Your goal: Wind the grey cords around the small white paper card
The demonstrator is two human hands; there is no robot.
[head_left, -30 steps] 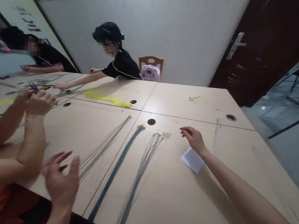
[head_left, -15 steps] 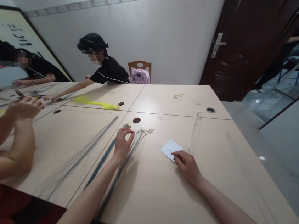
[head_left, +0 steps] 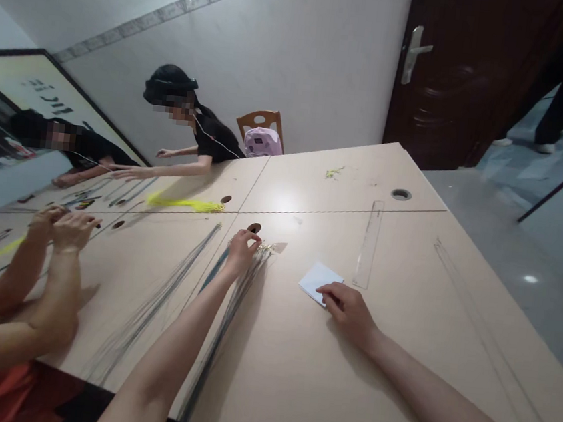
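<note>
My left hand (head_left: 243,254) is over the table, thumb and fingertips pinched together beside the gold-coloured tips (head_left: 268,246) of a bundle of thin dark wires (head_left: 236,300). What the pinch holds, if anything, is too small to make out. The wires run from those tips toward the table's front edge, partly behind my left forearm. On the right, my right hand (head_left: 351,314) has curled fingers at the lower edge of a small white piece of paper (head_left: 318,279), gripping it against the tabletop. A teal strip (head_left: 215,270) lies partly hidden by my left arm.
A clear ruler (head_left: 369,244) lies beyond the paper. Another grey wire bundle (head_left: 167,286) and a yellow bundle (head_left: 186,203) lie to the left. A cable hole (head_left: 255,228) is behind my left hand. A co-worker's forearms (head_left: 51,294) rest at left; other people sit opposite.
My left hand has moved slightly up and right, closer to the gold tips. My right hand stays at the paper. The co-worker across the table has drawn an arm back.
</note>
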